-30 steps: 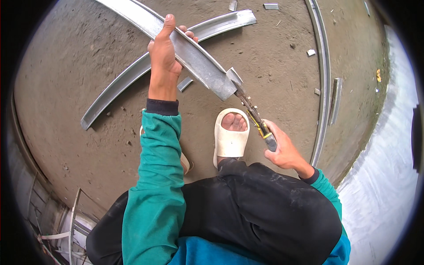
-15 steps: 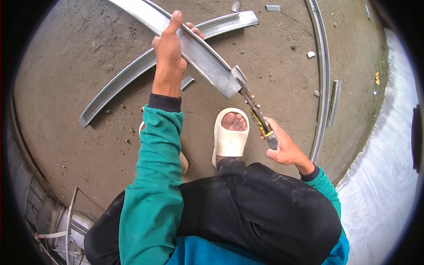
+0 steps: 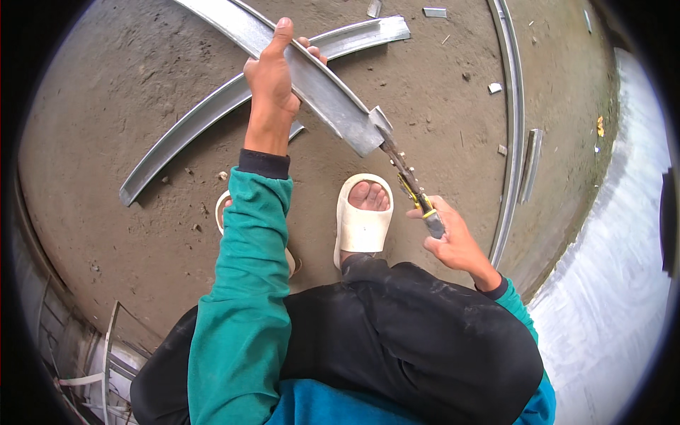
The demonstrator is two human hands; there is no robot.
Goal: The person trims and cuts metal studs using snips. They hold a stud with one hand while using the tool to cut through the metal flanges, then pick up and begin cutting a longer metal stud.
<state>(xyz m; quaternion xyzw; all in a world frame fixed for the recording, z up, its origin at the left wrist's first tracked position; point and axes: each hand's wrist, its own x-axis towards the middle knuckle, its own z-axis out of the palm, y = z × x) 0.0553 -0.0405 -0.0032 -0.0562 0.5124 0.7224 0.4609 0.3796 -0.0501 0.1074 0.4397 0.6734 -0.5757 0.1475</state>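
Note:
My left hand is closed around a long metal channel, thumb on top and fingertips over its far edge. The channel slants from the upper left down to its near end by my right side. In my right hand are tin snips with black and yellow handles. Their jaws are at the near end of the channel, by a small bent-up flap. Under the held piece, a second metal channel lies crosswise on the ground.
A long metal channel runs along the right, with a short offcut beside it. Small metal scraps lie on the dirt ground. My sandal is below the channel's end. A pale wall bounds the right; thin metal frames stand lower left.
The view has shifted slightly, so the ground pieces appear a little to the left. My hands keep their holds; the right index finger now sticks out more from the snips' handles.

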